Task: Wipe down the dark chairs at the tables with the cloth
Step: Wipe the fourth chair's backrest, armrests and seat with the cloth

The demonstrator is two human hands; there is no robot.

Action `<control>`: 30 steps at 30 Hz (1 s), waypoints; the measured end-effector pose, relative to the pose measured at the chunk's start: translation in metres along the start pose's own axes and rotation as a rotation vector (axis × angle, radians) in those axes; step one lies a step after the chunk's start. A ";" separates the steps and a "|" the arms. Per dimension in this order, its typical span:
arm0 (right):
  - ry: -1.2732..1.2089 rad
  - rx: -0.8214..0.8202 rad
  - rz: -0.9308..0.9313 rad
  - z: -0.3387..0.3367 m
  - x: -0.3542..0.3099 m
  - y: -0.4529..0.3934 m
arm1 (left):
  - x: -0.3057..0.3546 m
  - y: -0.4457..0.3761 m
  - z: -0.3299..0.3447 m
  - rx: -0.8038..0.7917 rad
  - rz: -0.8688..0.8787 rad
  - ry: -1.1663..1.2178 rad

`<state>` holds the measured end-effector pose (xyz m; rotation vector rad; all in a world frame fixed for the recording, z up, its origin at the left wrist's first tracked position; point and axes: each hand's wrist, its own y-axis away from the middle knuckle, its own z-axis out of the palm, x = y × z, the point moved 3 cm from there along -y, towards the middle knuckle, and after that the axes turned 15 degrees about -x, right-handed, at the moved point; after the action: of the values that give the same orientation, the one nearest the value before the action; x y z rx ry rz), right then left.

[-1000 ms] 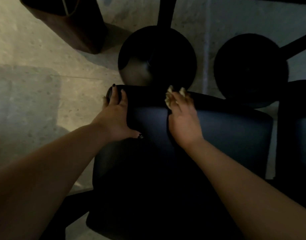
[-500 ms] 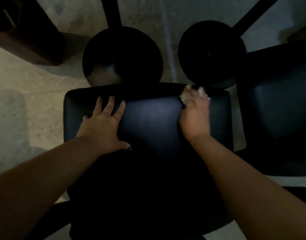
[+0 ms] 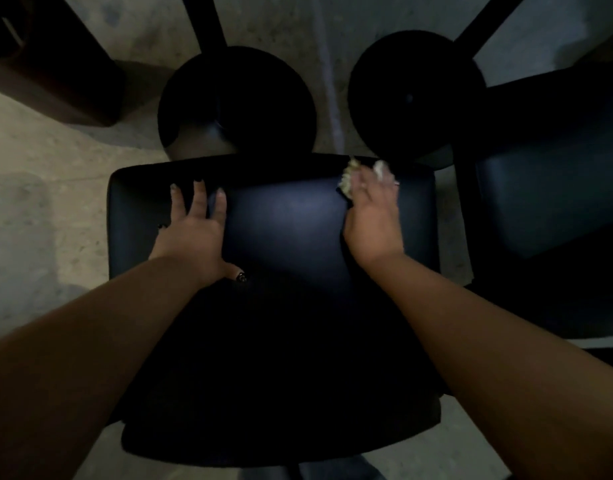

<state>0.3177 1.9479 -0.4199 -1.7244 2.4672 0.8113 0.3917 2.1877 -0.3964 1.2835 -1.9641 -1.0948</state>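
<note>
cloth (image 3: 349,178) still under right fingers (image 3: 362,181)

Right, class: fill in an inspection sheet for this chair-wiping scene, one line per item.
Surface: dark chair, padded backrest facing the camera.
Job's things: pale cloth bunched near the backrest's top right corner.
Clutter: nothing seen.
Hands: left hand flat on the backrest, fingers spread; right hand holds the cloth against it.
Cables: nothing seen.
Surroundings: concrete floor, two round table bases, second dark chair at right, brown bin.
</note>
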 end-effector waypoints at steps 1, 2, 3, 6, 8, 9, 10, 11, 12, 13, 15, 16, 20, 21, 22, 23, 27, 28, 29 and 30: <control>-0.026 0.028 0.091 -0.006 0.015 0.000 | -0.001 0.000 0.001 -0.001 0.003 0.005; -0.057 0.053 0.168 -0.010 0.025 0.000 | -0.002 0.000 0.002 -0.002 0.004 0.010; -0.089 0.072 0.217 -0.012 0.028 0.000 | -0.003 -0.001 0.003 0.001 0.003 0.015; -0.171 0.107 0.283 -0.009 0.020 -0.003 | -0.002 -0.003 0.005 0.022 0.004 0.007; -0.190 0.137 0.308 -0.008 0.018 -0.005 | -0.003 -0.003 0.008 0.028 0.002 -0.019; -0.188 0.148 0.320 -0.007 0.017 -0.005 | -0.004 -0.003 0.009 0.032 0.000 -0.030; -0.186 0.160 0.335 -0.006 0.016 -0.006 | -0.005 -0.003 0.009 0.035 -0.001 -0.040; -0.187 0.174 0.349 -0.005 0.015 -0.006 | -0.004 -0.003 0.010 0.037 0.000 -0.048; -0.184 0.187 0.358 -0.004 0.013 -0.006 | -0.004 -0.003 0.010 0.039 0.003 -0.058; -0.175 0.193 0.358 -0.003 0.010 -0.006 | -0.004 -0.004 0.011 0.038 0.008 -0.066; -0.149 0.194 0.333 -0.001 0.005 -0.006 | -0.005 -0.004 0.011 0.031 0.017 -0.073; -0.141 0.189 0.320 0.000 0.004 -0.005 | -0.005 -0.004 0.010 0.024 0.021 -0.077; -0.123 0.151 0.306 -0.003 0.004 -0.003 | -0.008 -0.001 0.005 0.006 0.023 -0.152; -0.121 0.133 0.311 -0.004 0.003 -0.003 | -0.009 -0.001 0.003 0.000 0.021 -0.191; -0.121 0.118 0.318 -0.005 0.001 -0.004 | -0.009 -0.001 0.001 -0.001 0.022 -0.238; -0.126 0.107 0.334 -0.006 -0.002 -0.005 | -0.010 -0.001 -0.001 0.004 0.029 -0.299; -0.183 0.101 0.433 -0.003 -0.028 -0.005 | -0.023 -0.002 -0.013 0.045 0.166 -0.496; -0.202 0.119 0.444 0.001 -0.041 -0.004 | -0.031 -0.003 -0.018 0.060 0.235 -0.516; -0.217 0.128 0.451 0.007 -0.057 -0.003 | -0.042 -0.004 -0.023 0.062 0.313 -0.509; -0.227 0.131 0.451 0.014 -0.076 -0.002 | -0.055 -0.003 -0.027 0.055 0.393 -0.477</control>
<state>0.3445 2.0193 -0.4098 -0.9829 2.7049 0.7932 0.4356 2.2287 -0.3855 0.6450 -2.4717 -1.2239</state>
